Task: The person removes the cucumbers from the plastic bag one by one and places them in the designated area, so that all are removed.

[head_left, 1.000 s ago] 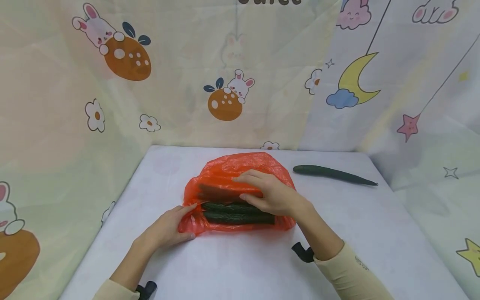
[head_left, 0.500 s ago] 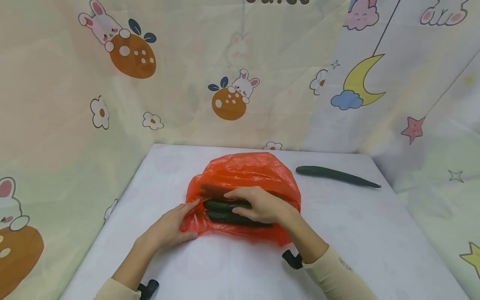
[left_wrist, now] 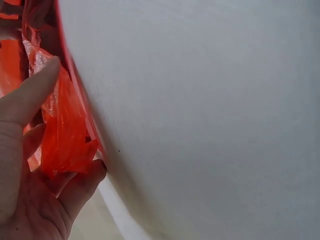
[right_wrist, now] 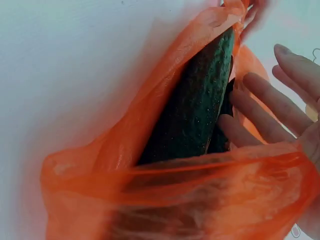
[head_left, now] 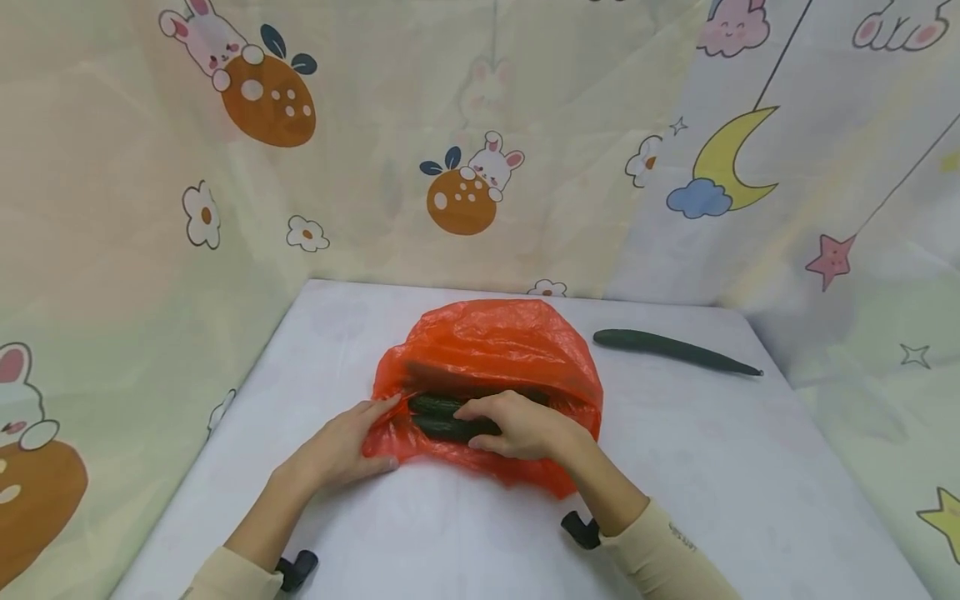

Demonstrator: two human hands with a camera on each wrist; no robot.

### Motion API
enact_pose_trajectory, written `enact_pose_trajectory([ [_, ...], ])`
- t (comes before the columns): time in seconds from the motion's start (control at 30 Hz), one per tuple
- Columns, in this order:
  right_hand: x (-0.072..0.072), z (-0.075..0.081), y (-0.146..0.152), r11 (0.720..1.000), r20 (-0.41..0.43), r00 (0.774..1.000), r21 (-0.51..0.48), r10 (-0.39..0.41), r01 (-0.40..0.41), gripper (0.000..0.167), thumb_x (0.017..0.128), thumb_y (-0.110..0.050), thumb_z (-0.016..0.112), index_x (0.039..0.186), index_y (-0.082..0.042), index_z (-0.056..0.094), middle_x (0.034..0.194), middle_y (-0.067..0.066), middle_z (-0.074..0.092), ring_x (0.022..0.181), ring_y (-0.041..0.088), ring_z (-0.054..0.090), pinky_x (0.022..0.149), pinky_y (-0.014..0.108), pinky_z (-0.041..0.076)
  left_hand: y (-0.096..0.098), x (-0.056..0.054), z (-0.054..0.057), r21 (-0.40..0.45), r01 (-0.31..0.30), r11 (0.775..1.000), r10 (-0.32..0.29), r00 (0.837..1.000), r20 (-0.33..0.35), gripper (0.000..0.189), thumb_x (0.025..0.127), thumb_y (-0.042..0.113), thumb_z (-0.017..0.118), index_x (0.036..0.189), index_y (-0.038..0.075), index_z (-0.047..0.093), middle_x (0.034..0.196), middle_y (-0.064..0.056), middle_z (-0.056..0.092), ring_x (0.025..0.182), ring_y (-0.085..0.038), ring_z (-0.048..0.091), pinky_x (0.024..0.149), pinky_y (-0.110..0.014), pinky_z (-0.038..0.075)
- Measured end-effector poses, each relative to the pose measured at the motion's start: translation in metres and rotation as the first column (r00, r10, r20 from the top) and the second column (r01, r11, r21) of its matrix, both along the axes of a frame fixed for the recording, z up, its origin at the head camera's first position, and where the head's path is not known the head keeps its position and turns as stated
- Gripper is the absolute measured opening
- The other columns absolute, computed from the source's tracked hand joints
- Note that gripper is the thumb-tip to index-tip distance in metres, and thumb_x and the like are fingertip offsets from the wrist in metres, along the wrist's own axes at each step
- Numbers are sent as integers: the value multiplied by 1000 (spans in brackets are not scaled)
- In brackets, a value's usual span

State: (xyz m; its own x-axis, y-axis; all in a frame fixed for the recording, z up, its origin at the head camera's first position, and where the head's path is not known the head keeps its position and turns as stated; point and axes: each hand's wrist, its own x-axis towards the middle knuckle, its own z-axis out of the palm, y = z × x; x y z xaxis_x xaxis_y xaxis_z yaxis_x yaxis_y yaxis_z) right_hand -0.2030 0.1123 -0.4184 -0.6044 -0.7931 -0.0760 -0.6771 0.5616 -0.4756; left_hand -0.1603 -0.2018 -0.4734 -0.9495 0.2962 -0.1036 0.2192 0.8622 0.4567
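A translucent red plastic bag (head_left: 510, 329) lies on the table with its mouth toward me. Inside its opening, two dark green cucumbers show side by side, the nearer cucumber (head_left: 444, 428) and the farther cucumber (head_left: 433, 405). My left hand (head_left: 341, 442) holds the bag's left edge between its thumb and fingers. Over the cucumbers is my right hand (head_left: 525, 427), reaching in from the right. In the right wrist view its fingers (right_wrist: 262, 107) are extended and spread beside the bumpy cucumber (right_wrist: 195, 105); whether they touch it I cannot tell. The cucumbers' right ends are hidden.
Another cucumber (head_left: 675, 348) lies loose at the back right of the white table (head_left: 465, 542). A printed cloth (head_left: 360, 150) hangs behind and beside the table. Black wrist mounts (head_left: 296, 571) sit near both sleeves.
My right hand has come down and toward me, from the bag's upper layer to over the cucumbers. The bag's right front edge has shifted toward me. My left hand stays at its edge.
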Motion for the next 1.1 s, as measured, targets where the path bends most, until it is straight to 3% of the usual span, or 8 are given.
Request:
enact_pose_trajectory([
  [0.33, -2, 5, -6, 993, -29, 997, 98, -65, 68, 44, 96, -29, 75, 138, -18, 64, 133, -4, 67, 123, 14, 62, 106, 39, 52, 15, -10, 3, -33, -44, 998, 44, 999, -1, 95, 86, 76, 61, 162, 25, 34, 158, -12, 44, 139, -39, 49, 109, -64, 43],
  [0.53, -4, -2, -8, 991, -47, 996, 108, -74, 78, 43, 95, -27, 76, 136, -17, 66, 129, -2, 69, 121, 18, 63, 106, 41, 52, 22, -11, 4, -53, -58, 997, 56, 997, -45, 99, 88, 60, 73, 164, 18, 27, 157, -17, 45, 132, -43, 55, 106, -62, 47],
  [0.7, -3, -11, -10, 987, -69, 993, 121, -100, 107, 43, 94, -27, 77, 135, -20, 67, 129, -3, 67, 124, 20, 59, 109, 43, 50, 21, -9, 3, -78, -30, 997, 25, 998, -55, 105, 83, 46, 84, 165, 17, 24, 155, -20, 45, 130, -43, 57, 104, -61, 49],
  [0.8, -2, -17, -12, 988, -78, 992, 113, -96, 105, 42, 93, -26, 78, 133, -20, 68, 126, -4, 65, 121, 17, 60, 108, 40, 51, 20, -7, 3, -83, -15, 996, 11, 999, -53, 107, 82, 42, 86, 165, 17, 23, 154, -21, 45, 130, -42, 57, 104, -61, 49],
  [1.1, 1, -23, -19, 983, -82, 993, 154, -85, 97, 49, 92, -25, 80, 138, -21, 64, 129, -3, 64, 124, 18, 58, 109, 41, 50, 21, 0, 1, -59, -50, 997, 48, 998, -30, 110, 80, 41, 88, 165, 19, 23, 155, -19, 46, 132, -40, 56, 104, -59, 50],
])
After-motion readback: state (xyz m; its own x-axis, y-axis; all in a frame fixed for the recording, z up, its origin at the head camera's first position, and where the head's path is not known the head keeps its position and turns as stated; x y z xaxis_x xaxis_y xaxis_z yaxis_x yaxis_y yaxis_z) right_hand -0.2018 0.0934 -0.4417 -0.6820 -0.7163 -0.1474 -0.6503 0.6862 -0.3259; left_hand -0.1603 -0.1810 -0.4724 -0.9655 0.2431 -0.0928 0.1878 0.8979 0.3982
